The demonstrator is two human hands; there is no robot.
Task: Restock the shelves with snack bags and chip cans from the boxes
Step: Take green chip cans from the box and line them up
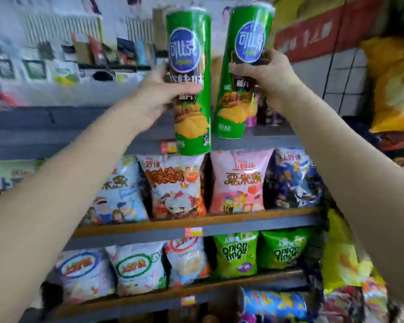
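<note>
Two tall green chip cans are held up in front of the top shelf [79, 136]. My left hand [159, 94] grips the left can [189, 43] round its middle, upright, its base hanging just past the shelf's front edge. My right hand [268, 75] grips the right can [245, 108] round its middle; this can tilts a little to the right and its base is over the top shelf. The two cans are close together but apart.
Snack bags fill the shelf below: a pale blue bag [119, 190], a red-and-white bag [175, 187], a pink bag [240, 183], a dark blue bag [294, 180]. Green onion-ring bags [236, 252] stand one shelf lower. Yellow chip bags [397, 94] hang at right. The top shelf's left part is bare.
</note>
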